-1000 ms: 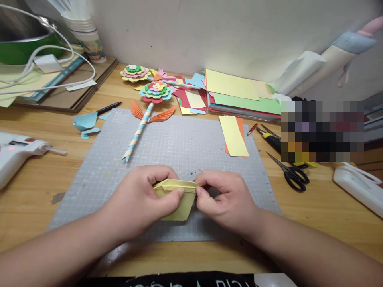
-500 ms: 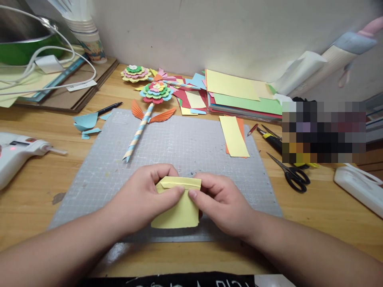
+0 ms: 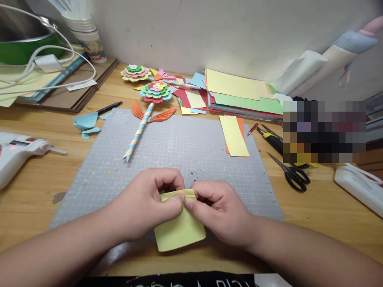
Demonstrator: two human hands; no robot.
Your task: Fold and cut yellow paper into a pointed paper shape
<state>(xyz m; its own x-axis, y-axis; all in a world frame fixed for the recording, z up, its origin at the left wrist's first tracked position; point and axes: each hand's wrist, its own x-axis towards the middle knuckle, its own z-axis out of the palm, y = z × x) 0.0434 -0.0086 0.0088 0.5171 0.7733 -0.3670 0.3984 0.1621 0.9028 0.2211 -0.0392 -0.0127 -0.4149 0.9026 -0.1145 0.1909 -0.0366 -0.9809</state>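
Between both hands is a piece of yellow paper [image 3: 181,231], with a narrow fold along its top edge. My left hand [image 3: 149,199] pinches the fold, thumb in front and fingers curled behind. From the other side my right hand [image 3: 221,207] grips the same fold near its right end, the two thumb tips close together. The lower part of the paper hangs tilted over the near edge of the grey cutting mat [image 3: 191,147]. Beyond the hands, a paper flower [image 3: 156,91] with a striped stem and orange pleated leaves lies on the mat.
Yellow and orange paper strips [image 3: 235,135] lie on the mat's right. Beside it are scissors [image 3: 291,173] and a yellow-black cutter [image 3: 272,141]. A glue gun [image 3: 24,153] rests at left. Coloured paper sheets [image 3: 233,85] and another paper flower [image 3: 135,73] lie by the wall.
The yellow paper has come down toward me and tilted. Its folded strip looks narrower, and the thumbs now press over the fold.
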